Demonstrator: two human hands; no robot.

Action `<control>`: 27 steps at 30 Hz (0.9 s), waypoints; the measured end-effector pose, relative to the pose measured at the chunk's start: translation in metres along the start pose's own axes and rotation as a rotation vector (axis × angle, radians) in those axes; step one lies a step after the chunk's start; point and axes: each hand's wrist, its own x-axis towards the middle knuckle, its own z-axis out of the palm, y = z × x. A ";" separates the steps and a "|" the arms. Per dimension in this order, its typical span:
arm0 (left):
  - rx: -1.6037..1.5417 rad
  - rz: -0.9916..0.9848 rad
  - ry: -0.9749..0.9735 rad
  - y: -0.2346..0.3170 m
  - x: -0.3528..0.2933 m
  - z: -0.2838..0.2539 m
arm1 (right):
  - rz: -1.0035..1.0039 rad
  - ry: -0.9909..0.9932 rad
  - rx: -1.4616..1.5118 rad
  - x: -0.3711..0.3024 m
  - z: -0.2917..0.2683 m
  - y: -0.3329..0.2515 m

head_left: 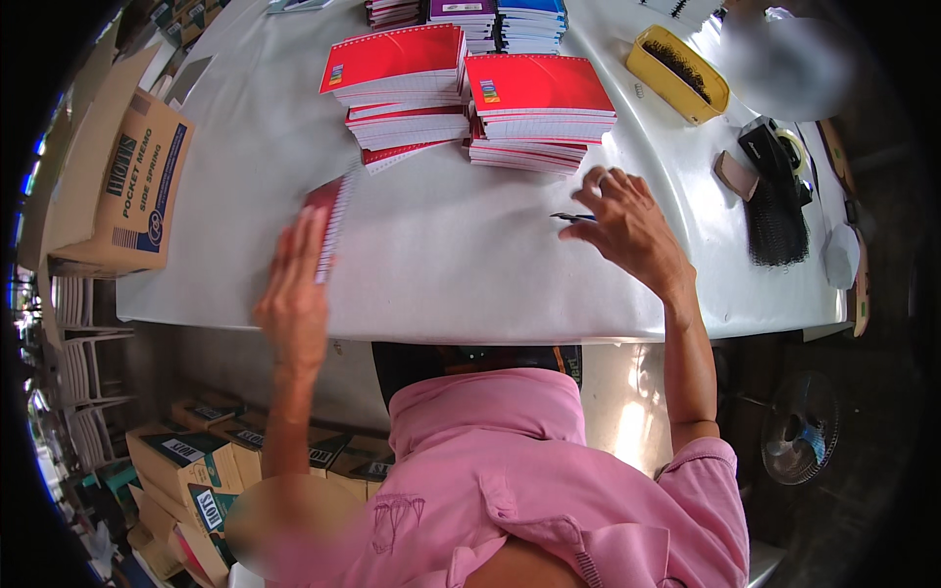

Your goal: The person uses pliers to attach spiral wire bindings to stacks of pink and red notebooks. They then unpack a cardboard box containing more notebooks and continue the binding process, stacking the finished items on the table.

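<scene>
A red spiral notebook (333, 220) is at the table's left, its wire-bound edge facing right and its outline smeared by motion. My left hand (294, 265) grips its left side, fingers stretched along the cover, thumb hidden. Right of the middle, my right hand (622, 225) is curled over the table around a small pair of pliers (574, 217); its dark pointed tip and a bit of blue show, the rest covered by the palm. Beyond the hands stand two uneven piles of red notebooks, a left pile (397, 61) and a right pile (539, 88).
Purple notebooks (461, 12) and blue notebooks (531, 15) are stacked farther back. A yellow tub (642, 69) holds black wire coils. Black mesh-like material (777, 230), a tape roll (790, 152) and a brown block (735, 176) lie right. A cardboard box (147, 181) stands left.
</scene>
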 end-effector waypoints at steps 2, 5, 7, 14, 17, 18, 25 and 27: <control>0.144 -0.073 -0.084 -0.047 -0.017 0.011 | -0.109 0.238 0.010 0.013 -0.001 -0.002; 0.190 -0.113 -0.416 -0.077 -0.025 0.009 | -0.147 0.478 0.010 0.052 -0.012 -0.026; 0.194 -0.102 -0.499 -0.064 -0.009 -0.012 | -0.195 0.526 -0.126 0.067 -0.001 -0.008; -1.353 -0.290 -0.298 0.017 0.015 0.013 | -0.316 0.596 -0.192 0.056 0.018 -0.001; -2.359 -0.609 -0.680 0.050 0.038 0.023 | -0.418 0.581 -0.130 0.030 0.018 -0.036; -2.270 -0.643 -0.701 0.058 0.043 0.025 | -0.428 0.525 -0.102 0.017 0.019 -0.053; -1.877 -0.244 -0.546 0.070 0.034 0.038 | 0.328 0.516 0.869 -0.016 0.026 -0.047; -1.796 -0.023 -0.505 0.059 0.023 0.055 | 0.451 0.240 1.311 -0.023 0.042 -0.039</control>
